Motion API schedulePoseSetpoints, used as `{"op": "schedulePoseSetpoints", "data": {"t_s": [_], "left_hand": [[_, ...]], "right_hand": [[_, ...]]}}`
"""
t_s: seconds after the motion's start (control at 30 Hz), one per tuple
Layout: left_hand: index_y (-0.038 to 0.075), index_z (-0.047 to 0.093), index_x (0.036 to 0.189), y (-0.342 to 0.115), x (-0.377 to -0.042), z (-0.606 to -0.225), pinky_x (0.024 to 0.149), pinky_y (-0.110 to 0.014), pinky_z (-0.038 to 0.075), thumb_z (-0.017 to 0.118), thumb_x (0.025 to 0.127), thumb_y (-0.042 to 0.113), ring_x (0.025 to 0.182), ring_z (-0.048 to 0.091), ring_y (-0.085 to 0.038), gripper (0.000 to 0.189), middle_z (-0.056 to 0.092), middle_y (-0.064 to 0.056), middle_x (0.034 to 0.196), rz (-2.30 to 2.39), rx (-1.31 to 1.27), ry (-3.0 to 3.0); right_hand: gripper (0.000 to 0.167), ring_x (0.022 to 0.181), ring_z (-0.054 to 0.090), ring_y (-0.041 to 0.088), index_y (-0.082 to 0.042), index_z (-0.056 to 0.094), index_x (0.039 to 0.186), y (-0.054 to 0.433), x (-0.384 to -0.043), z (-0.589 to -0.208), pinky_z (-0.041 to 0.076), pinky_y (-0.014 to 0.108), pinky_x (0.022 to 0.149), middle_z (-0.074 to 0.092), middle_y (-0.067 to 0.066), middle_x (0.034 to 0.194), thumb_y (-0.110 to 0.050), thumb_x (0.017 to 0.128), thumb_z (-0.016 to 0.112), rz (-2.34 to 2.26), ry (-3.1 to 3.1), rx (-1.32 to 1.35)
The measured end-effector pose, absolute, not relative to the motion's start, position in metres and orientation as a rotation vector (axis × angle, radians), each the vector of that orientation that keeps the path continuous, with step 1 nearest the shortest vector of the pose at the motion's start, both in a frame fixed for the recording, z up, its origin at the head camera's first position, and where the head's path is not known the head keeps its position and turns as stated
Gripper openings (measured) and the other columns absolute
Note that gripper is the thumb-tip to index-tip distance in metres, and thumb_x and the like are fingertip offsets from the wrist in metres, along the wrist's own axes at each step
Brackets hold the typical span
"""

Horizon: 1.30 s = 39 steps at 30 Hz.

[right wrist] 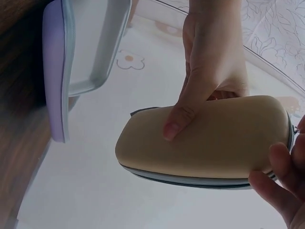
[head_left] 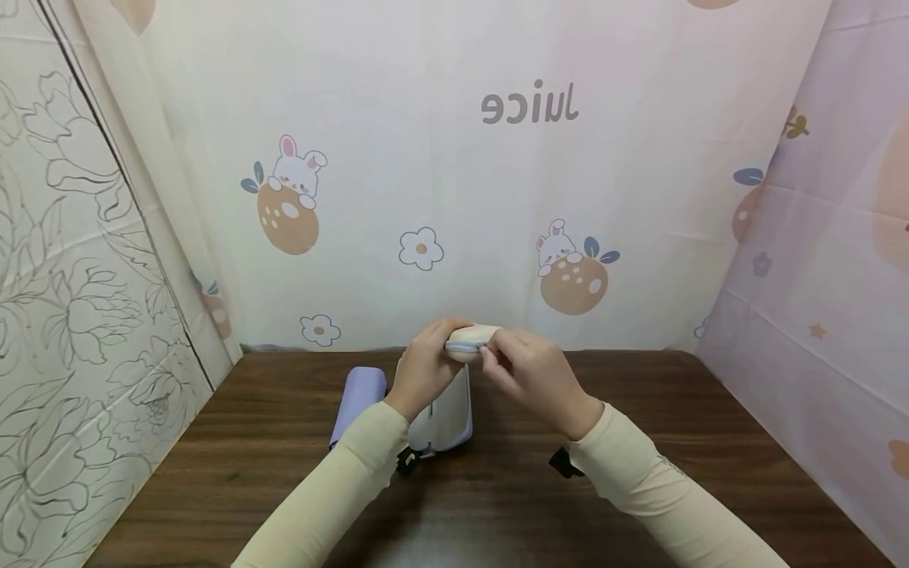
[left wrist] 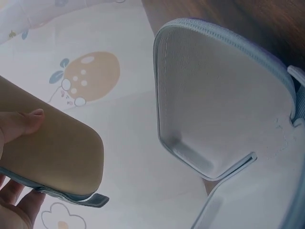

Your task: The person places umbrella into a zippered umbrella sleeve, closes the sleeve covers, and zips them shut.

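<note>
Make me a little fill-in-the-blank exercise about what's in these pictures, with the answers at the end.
1. While the right hand touches one end of the tan case, the left hand has its ____ across the broad face.
2. The purple case is wide ____, showing its pale inside.
3. On the backdrop, a printed orange fruit carries a white, long-eared ____.
4. Mirrored grey letters spell ____.

Missing words: thumb; open; rabbit; Juice.

the beige case (right wrist: 205,148) is matt and smooth; the lilac case (right wrist: 54,71) also seems matt in dim light, its lining (left wrist: 224,95) fine-ribbed cloth. tabletop (head_left: 497,505): wood-grained, soft sheen. backdrop (head_left: 454,173): creased cloth.
</note>
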<state>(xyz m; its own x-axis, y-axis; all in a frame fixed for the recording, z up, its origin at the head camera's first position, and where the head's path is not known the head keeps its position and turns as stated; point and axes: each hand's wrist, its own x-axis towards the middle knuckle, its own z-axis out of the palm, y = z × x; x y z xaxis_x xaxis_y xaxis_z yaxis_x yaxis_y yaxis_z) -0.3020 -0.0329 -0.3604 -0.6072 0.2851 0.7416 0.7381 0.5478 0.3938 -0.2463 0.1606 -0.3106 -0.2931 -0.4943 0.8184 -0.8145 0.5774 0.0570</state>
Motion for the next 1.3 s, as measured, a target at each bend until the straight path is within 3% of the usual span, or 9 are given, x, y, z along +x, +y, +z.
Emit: {"op": "schedulePoseSetpoints", "data": {"t_s": [0.43, 1.07, 1.3], "left_hand": [[0.018, 0.062, 0.127, -0.0332, -0.3039, -0.3607, 0.099, -0.034, 0.049, 0.080, 0.085, 0.007, 0.116, 0.059, -0.014, 0.047, 0.065, 0.001, 0.123, -1.060, -0.862, -2.124], [0.016, 0.062, 0.126, -0.0332, -0.3040, -0.3599, 0.099, -0.035, 0.049, 0.080, 0.085, 0.003, 0.116, 0.060, -0.014, 0.047, 0.065, 0.001, 0.122, -1.053, -0.891, -2.085], [0.014, 0.062, 0.127, -0.0328, -0.3041, -0.3585, 0.099, -0.036, 0.049, 0.080, 0.085, 0.003, 0.116, 0.060, -0.016, 0.048, 0.065, -0.001, 0.123, -1.088, -0.908, -2.066]], "right_hand": [[0.017, 0.057, 0.038, 0.007, -0.012, 0.051, 0.075, 0.1653, -0.2483, -0.3113, 0.033, 0.021, 0.048, 0.042, -0.005, 0.066, -0.007, 0.091, 0.057, 0.663, -1.951, 1.068], [0.019, 0.057, 0.038, 0.006, -0.013, 0.051, 0.075, 0.1696, -0.2494, -0.3125, 0.031, 0.018, 0.048, 0.042, -0.006, 0.066, -0.006, 0.091, 0.058, 0.786, -1.981, 1.043], [0.017, 0.063, 0.044, 0.008, -0.012, 0.052, 0.077, 0.1704, -0.2513, -0.3147, 0.038, 0.020, 0.053, 0.047, -0.005, 0.072, -0.008, 0.093, 0.057, 0.796, -1.970, 1.035]]}}
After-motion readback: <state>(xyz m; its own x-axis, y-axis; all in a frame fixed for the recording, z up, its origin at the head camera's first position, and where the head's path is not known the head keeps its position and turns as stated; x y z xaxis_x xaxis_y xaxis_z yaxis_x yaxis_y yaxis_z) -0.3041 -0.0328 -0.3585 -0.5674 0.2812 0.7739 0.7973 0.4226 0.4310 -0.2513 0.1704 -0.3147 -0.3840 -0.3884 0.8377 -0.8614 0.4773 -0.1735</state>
